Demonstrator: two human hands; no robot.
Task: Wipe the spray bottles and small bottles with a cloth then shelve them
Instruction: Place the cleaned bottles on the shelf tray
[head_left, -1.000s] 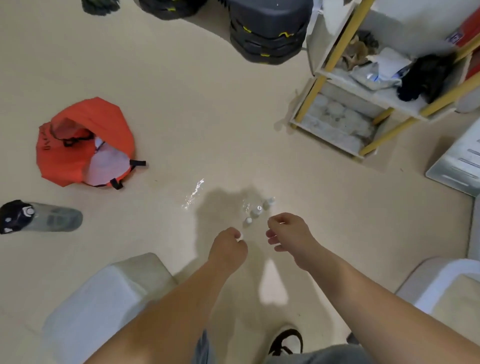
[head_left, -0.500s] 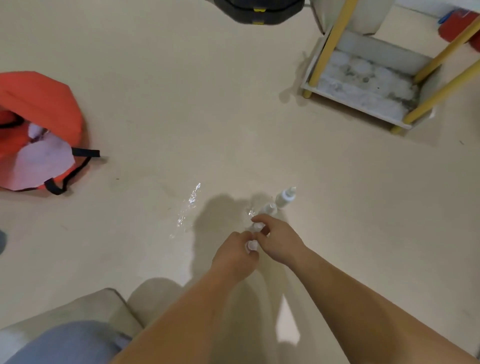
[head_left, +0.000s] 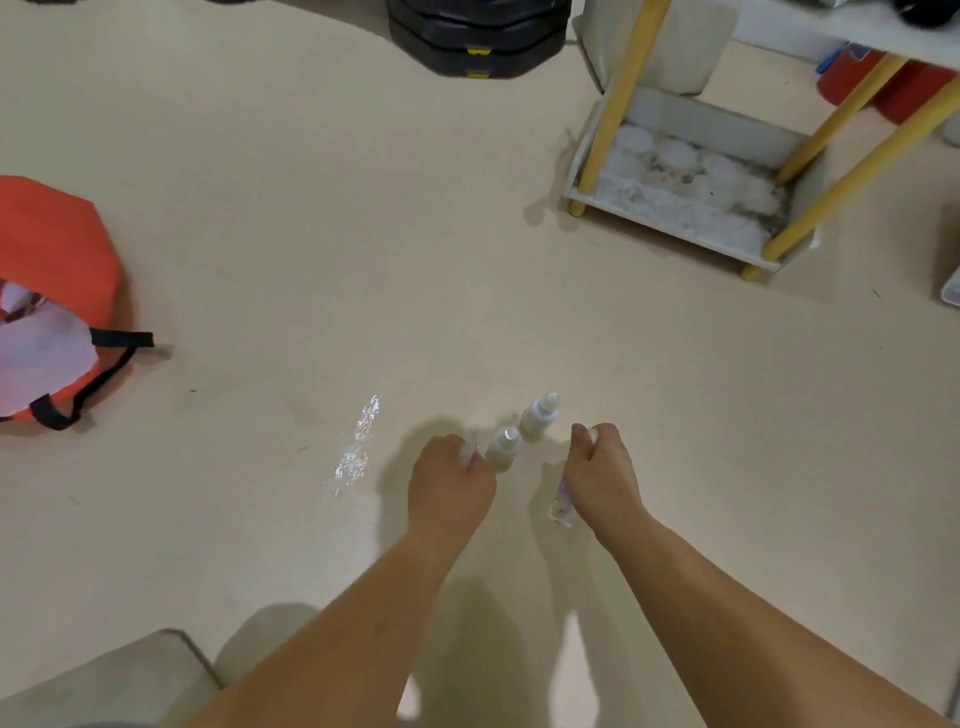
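Two small white-capped bottles stand on the beige floor, one just right of my left hand, the other a little farther off. My left hand is curled in a fist and pinches a small white object that is mostly hidden. A clear small bottle is gripped in my right hand; its base sticks out below the fist. The shelf unit, with yellow legs and a stained white bottom tray, stands at the upper right.
A strip of shiny clear film lies on the floor left of my hands. An orange bag sits at the left edge, stacked black cases at the top, a grey stool at the bottom left.
My hands, together half a second ago, have moved apart. My right hand now holds the clear bottle off to the right; two bottles stay standing.
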